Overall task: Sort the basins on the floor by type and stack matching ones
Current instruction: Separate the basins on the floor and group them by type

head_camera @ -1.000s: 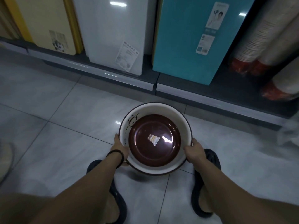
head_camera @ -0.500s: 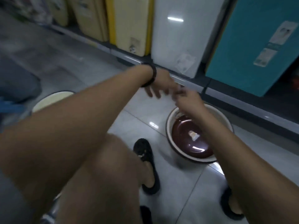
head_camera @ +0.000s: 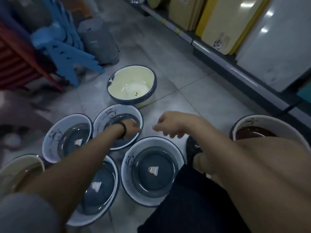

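Several blue-and-white basins lie close together on the floor tiles: one at the left (head_camera: 67, 137), one in the middle (head_camera: 109, 118), one nearest me (head_camera: 152, 172), and one partly under my left forearm (head_camera: 99, 187). A cream basin (head_camera: 131, 86) stands behind them. A brown-bottomed basin (head_camera: 249, 130) is at the right, another (head_camera: 21, 169) at the lower left edge. My left hand (head_camera: 132, 130) reaches into the middle blue basin, fingers curled at its right rim. My right hand (head_camera: 170, 125) hovers beside it, loosely curled and holding nothing.
Blue plastic stools (head_camera: 67, 52), red stools (head_camera: 16, 64) and a grey bin (head_camera: 99, 41) crowd the back left. A low shelf with cream (head_camera: 217, 22) and white boards (head_camera: 277, 47) runs along the right. My shoe (head_camera: 193, 148) is between the basins.
Both hands let go of the brown basin, which now sits at my right. I turned left toward the blue basins, and my left hand came down onto the middle one.
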A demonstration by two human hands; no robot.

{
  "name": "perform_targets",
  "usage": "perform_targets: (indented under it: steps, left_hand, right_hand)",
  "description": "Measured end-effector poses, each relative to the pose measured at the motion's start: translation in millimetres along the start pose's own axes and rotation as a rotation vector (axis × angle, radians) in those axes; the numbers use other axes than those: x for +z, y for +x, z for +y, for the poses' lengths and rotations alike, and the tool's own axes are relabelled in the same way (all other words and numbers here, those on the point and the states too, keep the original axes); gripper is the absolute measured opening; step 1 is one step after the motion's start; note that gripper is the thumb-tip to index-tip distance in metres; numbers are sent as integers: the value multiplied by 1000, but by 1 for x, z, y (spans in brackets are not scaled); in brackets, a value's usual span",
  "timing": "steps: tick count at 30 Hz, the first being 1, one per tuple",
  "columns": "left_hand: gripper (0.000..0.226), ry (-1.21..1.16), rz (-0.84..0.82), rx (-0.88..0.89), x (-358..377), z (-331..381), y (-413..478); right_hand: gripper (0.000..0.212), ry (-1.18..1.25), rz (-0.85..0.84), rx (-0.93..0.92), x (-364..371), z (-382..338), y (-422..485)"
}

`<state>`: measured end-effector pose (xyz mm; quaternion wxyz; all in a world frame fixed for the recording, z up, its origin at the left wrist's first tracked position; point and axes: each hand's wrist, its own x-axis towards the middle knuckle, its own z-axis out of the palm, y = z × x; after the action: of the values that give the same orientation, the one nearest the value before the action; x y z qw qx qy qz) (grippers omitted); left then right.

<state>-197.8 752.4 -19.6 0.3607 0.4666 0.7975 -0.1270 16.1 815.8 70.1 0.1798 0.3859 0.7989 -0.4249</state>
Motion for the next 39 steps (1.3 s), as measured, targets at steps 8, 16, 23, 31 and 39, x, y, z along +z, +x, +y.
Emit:
perform_targets:
  steps: [8,16,23,31,39]
  left_hand:
    - [57,-165,2,-351,164,-121,65]
    - [32,-443,-23,-436,186,-108,76]
    - [32,-521,-54,-242,138,-91,64]
    - [26,-624,217,-121,9,-57,43]
    - [33,-957,344,195,-120,99,5]
  right_hand:
    - [45,-330,-228,139,70,45,38]
    - [29,-28,-68,207,64,80,51]
    - [32,-3,-120,334,57,87,47]
    - [43,135,487,230,-14,59,-6]
    - [77,763,806,375,-128,152,-100]
